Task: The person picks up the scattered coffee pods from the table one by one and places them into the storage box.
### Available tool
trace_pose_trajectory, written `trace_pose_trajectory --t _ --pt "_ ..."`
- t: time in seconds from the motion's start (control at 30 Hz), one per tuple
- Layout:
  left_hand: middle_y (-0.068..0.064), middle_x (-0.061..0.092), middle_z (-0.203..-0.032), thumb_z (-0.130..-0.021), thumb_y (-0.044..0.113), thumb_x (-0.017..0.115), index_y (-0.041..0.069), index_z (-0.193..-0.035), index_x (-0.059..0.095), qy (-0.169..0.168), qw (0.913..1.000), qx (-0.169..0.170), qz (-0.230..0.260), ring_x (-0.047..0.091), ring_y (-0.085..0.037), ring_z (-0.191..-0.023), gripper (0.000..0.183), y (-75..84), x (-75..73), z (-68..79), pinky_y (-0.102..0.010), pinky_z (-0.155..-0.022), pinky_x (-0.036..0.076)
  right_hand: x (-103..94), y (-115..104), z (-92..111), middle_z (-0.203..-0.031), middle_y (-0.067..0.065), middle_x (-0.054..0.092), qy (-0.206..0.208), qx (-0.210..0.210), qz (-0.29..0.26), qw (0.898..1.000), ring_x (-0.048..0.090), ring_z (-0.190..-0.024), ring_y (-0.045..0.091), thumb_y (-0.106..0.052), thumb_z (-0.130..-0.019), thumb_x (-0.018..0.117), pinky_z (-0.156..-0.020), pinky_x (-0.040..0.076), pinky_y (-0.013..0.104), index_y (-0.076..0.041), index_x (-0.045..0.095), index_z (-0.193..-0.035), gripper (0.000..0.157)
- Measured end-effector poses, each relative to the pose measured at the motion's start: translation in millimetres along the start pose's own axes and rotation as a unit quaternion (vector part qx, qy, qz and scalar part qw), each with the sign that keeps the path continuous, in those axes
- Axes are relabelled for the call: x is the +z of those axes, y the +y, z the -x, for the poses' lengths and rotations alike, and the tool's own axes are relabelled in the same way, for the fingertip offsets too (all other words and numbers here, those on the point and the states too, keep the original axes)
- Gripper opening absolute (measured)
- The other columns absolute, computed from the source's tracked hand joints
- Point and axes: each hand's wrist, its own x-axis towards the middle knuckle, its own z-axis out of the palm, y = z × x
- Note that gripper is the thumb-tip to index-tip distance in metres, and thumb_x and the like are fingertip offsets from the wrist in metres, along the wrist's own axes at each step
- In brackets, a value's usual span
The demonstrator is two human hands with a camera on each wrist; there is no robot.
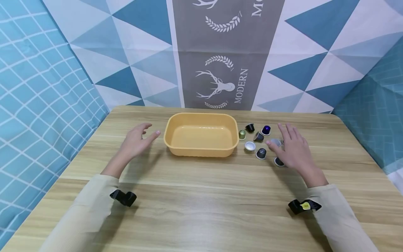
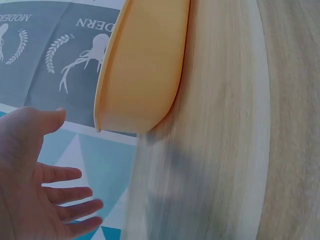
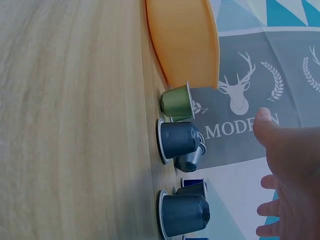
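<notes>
A yellow rectangular basin stands toward the back of the wooden table. To its left hovers my left hand, fingers spread and holding nothing; the left wrist view shows its palm beside the basin's end wall. My right hand reaches over the right side of a group of coffee capsules, fingers extended and holding nothing, partly hiding some of them. Among these are a green capsule, a dark blue one, a black one, a dark grey one and a silver-white one.
The wooden table ends at a patterned cloth backdrop with deer prints. A blue checked cloth hangs at the left, a teal one at the right. Black wrist cameras sit on both sleeves.
</notes>
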Motion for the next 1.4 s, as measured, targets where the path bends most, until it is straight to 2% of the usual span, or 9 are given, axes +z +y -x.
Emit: trace_pose_trajectory --t 0.07,0.2,0.37,0.57,0.67,0.83,1.1,1.4 --pt "-0.024 0.038 -0.149 -0.097 0.055 0.042 0.002 -0.146 0.034 -0.004 0.9997 -0.004 0.024 0.044 -0.044 -0.131 0.073 1.0 1.4 -2.7 -0.058 -0.104 0.041 0.0 1 -1 -0.156 0.031 0.012 0.005 -0.006 0.000 1.000 0.015 -0.140 0.055 -0.060 -0.096 0.038 -0.110 0.015 0.072 -0.004 0.015 -0.153 0.083" --pt "-0.024 0.043 -0.145 -0.097 0.052 0.044 0.002 -0.144 0.036 -0.008 0.9982 -0.008 0.059 0.048 -0.043 -0.129 0.069 4.0 2.9 -8.1 -0.055 -0.104 0.043 -1.8 1 -2 -0.154 0.033 0.016 0.012 -0.014 -0.004 1.000 0.019 -0.139 0.055 -0.058 -0.097 0.040 -0.109 0.019 0.070 -0.002 0.018 -0.152 0.081" --pt "-0.025 0.049 -0.139 -0.098 0.045 0.048 0.001 -0.142 0.040 -0.025 0.9954 -0.013 0.092 0.055 -0.041 -0.122 0.062 8.3 7.2 -14.6 -0.050 -0.098 0.050 -4.7 1 -1 -0.154 0.033 0.016 0.002 -0.007 -0.019 1.000 0.019 -0.139 0.055 -0.055 -0.097 0.043 -0.109 0.018 0.070 -0.004 0.019 -0.152 0.079" --pt "-0.028 0.053 -0.132 -0.098 0.036 0.052 -0.002 -0.140 0.041 -0.053 0.9853 -0.035 0.159 0.067 -0.035 -0.104 0.058 16.8 14.6 -24.4 -0.043 -0.092 0.055 -9.3 3 2 -0.152 0.034 0.020 -0.009 -0.005 -0.031 0.999 0.021 -0.137 0.055 -0.053 -0.097 0.045 -0.109 0.021 0.070 -0.003 0.021 -0.151 0.078" --pt "-0.027 0.054 -0.131 -0.098 0.034 0.053 -0.003 -0.139 0.042 -0.058 0.9800 -0.059 0.181 0.070 -0.027 -0.094 0.056 20.6 17.5 -27.6 -0.042 -0.092 0.055 -11.4 3 3 -0.151 0.035 0.022 -0.013 -0.006 -0.038 0.999 0.022 -0.136 0.056 -0.051 -0.097 0.047 -0.108 0.022 0.070 -0.001 0.022 -0.150 0.077" --pt "-0.025 0.055 -0.128 -0.097 0.031 0.055 -0.002 -0.135 0.045 -0.058 0.9739 -0.095 0.198 0.065 -0.009 -0.078 0.052 24.3 19.1 -29.1 -0.039 -0.090 0.056 -14.8 2 4 -0.150 0.033 0.026 -0.023 -0.005 -0.050 0.998 0.024 -0.136 0.054 -0.048 -0.097 0.049 -0.108 0.024 0.069 0.000 0.026 -0.149 0.074" --pt "-0.022 0.057 -0.122 -0.096 0.026 0.057 0.000 -0.133 0.049 -0.045 0.9675 -0.104 0.226 0.063 -0.007 -0.076 0.046 24.8 24.0 -32.4 -0.038 -0.088 0.057 -16.2 -1 8 -0.145 0.033 0.034 -0.029 0.001 -0.056 0.998 0.031 -0.133 0.052 -0.050 -0.097 0.047 -0.104 0.031 0.069 0.003 0.035 -0.144 0.071" --pt "-0.017 0.060 -0.111 -0.094 0.019 0.059 -0.002 -0.129 0.054 -0.032 0.9700 -0.092 0.223 0.060 -0.003 -0.071 0.041 24.0 24.7 -32.7 -0.035 -0.084 0.059 -14.5 1 15 -0.138 0.032 0.044 -0.022 -0.005 -0.077 0.997 0.043 -0.125 0.049 -0.048 -0.097 0.049 -0.099 0.039 0.066 0.004 0.045 -0.137 0.065"
